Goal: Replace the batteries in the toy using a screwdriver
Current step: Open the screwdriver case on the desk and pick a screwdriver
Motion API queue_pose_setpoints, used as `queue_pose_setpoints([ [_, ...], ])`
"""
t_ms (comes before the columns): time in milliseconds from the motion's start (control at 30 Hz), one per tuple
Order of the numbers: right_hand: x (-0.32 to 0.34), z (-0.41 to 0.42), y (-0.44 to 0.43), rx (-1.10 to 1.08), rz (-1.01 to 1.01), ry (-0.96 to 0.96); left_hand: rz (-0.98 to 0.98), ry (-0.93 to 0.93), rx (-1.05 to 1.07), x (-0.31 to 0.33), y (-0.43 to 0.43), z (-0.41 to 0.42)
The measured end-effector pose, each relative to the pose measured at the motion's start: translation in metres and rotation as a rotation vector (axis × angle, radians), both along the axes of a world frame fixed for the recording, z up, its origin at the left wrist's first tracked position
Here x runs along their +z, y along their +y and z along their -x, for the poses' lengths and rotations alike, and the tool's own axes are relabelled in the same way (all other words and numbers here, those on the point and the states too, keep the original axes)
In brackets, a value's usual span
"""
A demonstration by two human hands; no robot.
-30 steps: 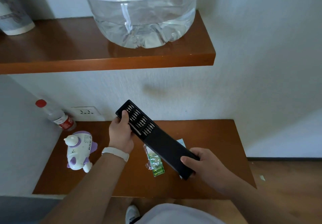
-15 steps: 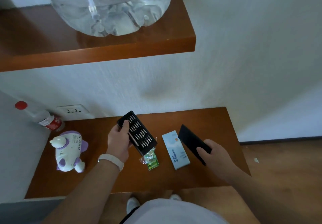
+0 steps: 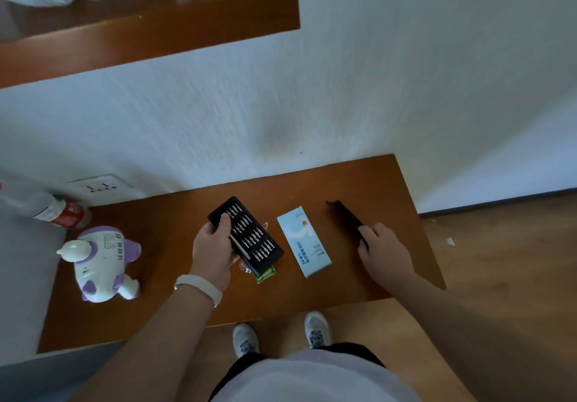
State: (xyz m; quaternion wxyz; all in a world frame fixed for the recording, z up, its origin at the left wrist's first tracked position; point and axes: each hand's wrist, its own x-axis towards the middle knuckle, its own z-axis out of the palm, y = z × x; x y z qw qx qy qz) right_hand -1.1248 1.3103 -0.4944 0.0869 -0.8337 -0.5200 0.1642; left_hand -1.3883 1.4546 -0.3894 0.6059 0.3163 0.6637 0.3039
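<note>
Two hands | left hand (image 3: 212, 250) grips bit tray (image 3: 254, 240) | right hand (image 3: 385, 250) holds black sleeve (image 3: 345, 214)

Head camera, steeply down over table (image 3: 390, 183).

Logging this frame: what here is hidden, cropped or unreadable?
All in the head view, the only one.
Battery pack: mostly under the bit tray held by the left hand; count unclear.
Black sleeve: near end covered by the right hand holding it.
Bottle: cut off by the left edge, blurred.
Toy: battery door not visible.
Box: small print too small.
</note>
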Motion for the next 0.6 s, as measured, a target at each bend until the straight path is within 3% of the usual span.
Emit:
queue_pose_setpoints([
  [367,-0.019,0.015,-0.004,0.078,0.077,-0.035,0.014,-0.018,0.006,0.002,-0.012,0.012],
  [600,0.013,0.030,0.006,0.030,0.069,0.038,0.004,-0.067,-0.023,0.012,-0.016,0.012],
])
